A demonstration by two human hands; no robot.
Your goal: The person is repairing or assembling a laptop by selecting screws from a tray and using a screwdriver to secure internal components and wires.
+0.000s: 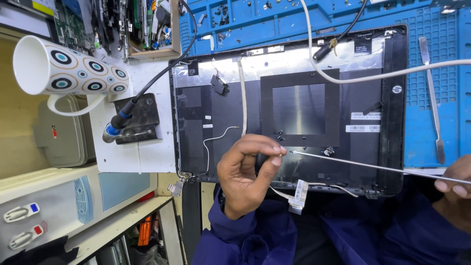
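At about 10 o'clock a white mug [68, 66] with ringed dots lies on its side on the pale counter [147, 157]. Just right of it a black cable plug [115, 125] rests on a dark metal block [140, 118]. The black laptop lid [294, 103], inside face up, fills the middle of the view, partly on a blue mat [431, 98]. The left hand [245, 174] is at 6 o'clock, over the lower edge of the lid. Its thumb and forefinger are pinched narrow on something very small; what it is, I cannot tell. A thin white cable [216, 137] runs on the lid just left of this hand. The right hand [456, 189] is at 4 o'clock, mostly out of view, and it holds a long thin metal rod [368, 167]. The rod tip points to the left hand's fingertips and stops just beside them, above the lid. A metal spatula tool [431, 93] lies on the mat at 2 o'clock.
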